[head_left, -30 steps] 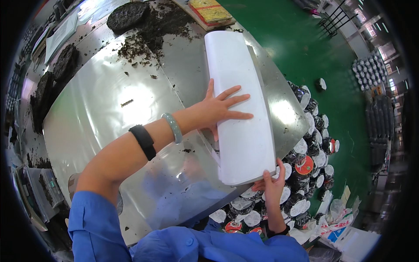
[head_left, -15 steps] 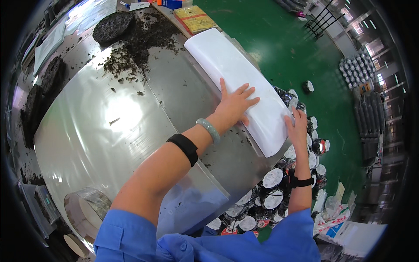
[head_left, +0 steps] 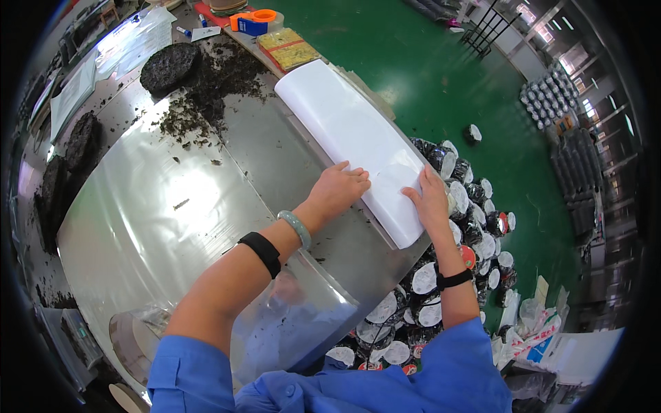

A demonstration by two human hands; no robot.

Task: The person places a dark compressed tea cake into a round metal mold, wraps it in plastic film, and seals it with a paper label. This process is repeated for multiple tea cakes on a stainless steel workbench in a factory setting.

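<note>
A long stack of white paper sheets (head_left: pixel 344 131) lies along the right edge of a shiny metal table (head_left: pixel 172 206). My left hand (head_left: pixel 337 193) rests with curled fingers on the stack's left edge, near its close end. My right hand (head_left: pixel 430 199) lies flat on the stack's near right corner, fingers spread. Neither hand grips anything. My left forearm carries a black band and a pale green bangle; my right wrist has a black band.
Dark loose tea leaves (head_left: pixel 206 89) and round pressed tea cakes (head_left: pixel 169 65) lie at the table's far end. Several round wrapped discs (head_left: pixel 447 275) are piled beside the table on the right. An orange tape dispenser (head_left: pixel 255 20) and yellow packet (head_left: pixel 289 45) sit beyond. Green floor (head_left: pixel 427 76) spreads right.
The view swung so the paper stack now runs diagonally. My left hand slid from the stack's top to its left edge. My right hand moved up onto its near corner.
</note>
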